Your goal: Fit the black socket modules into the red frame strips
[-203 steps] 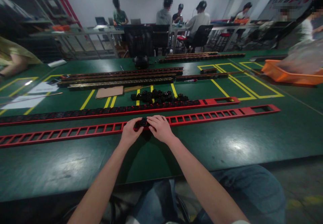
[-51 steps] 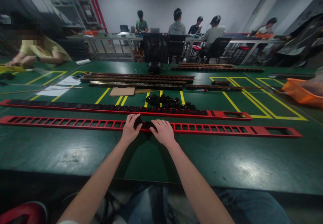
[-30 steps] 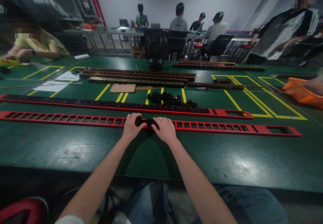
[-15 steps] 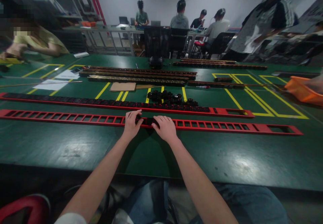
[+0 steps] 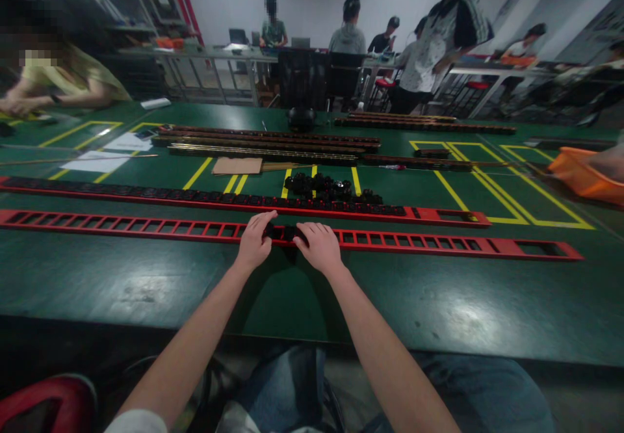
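Observation:
A long red slotted frame (image 5: 419,243) lies across the green table (image 5: 439,303) in front of me. Both hands rest on its middle. My left hand (image 5: 255,243) has curled fingers pressing a small black socket part (image 5: 285,232) into the frame. My right hand (image 5: 319,248) lies fingers-down on the black parts just right of it. A second red frame (image 5: 439,215), filled with black parts along most of its length, lies parallel behind. A loose pile of black socket parts (image 5: 326,188) sits behind that.
Dark long strips (image 5: 273,145) lie further back, with cardboard (image 5: 237,166) and paper sheets (image 5: 104,160). An orange bin (image 5: 582,174) is at the right edge. A person in yellow (image 5: 63,82) works at far left; several people sit at back desks and one stands (image 5: 441,36).
My hands stay on the same spot of the near red frame, the left fingers flattening slightly onto the black part. A person at the back has walked from right towards the centre.

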`<act>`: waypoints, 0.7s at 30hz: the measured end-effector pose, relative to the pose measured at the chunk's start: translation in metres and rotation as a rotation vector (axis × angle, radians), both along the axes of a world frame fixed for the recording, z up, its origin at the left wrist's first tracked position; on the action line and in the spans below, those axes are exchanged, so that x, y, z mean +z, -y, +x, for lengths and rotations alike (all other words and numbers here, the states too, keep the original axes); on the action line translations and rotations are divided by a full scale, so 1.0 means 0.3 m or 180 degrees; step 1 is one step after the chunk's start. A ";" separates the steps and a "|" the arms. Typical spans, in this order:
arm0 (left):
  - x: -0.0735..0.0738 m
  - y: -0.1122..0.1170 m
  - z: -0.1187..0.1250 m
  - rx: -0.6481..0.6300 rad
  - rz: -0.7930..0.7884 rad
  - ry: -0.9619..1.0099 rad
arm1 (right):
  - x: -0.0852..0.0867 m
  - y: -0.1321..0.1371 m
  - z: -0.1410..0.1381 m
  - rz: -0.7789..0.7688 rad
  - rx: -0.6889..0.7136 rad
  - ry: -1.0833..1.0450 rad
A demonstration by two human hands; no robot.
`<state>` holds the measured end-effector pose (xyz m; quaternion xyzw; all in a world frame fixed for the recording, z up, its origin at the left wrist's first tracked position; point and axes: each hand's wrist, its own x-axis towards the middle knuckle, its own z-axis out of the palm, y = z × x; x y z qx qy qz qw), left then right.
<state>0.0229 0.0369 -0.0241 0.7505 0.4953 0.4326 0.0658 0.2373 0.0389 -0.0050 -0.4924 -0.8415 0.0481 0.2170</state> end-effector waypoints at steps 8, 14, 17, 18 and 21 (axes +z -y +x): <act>-0.004 -0.001 0.005 0.0110 0.0267 0.0003 | -0.007 -0.002 0.001 0.0021 -0.0007 -0.0014; -0.011 -0.005 0.006 0.0090 0.0354 -0.0126 | -0.009 -0.003 -0.001 0.0034 -0.0017 -0.0020; -0.013 -0.008 0.008 0.0087 0.0375 -0.0203 | -0.006 -0.002 0.000 0.0035 -0.0003 -0.0015; -0.012 -0.009 0.008 0.0063 0.0397 -0.0239 | -0.006 -0.002 0.001 0.0037 -0.0002 -0.0014; -0.010 -0.009 0.010 -0.0012 0.0440 -0.0321 | -0.005 -0.001 0.001 0.0036 -0.0010 -0.0024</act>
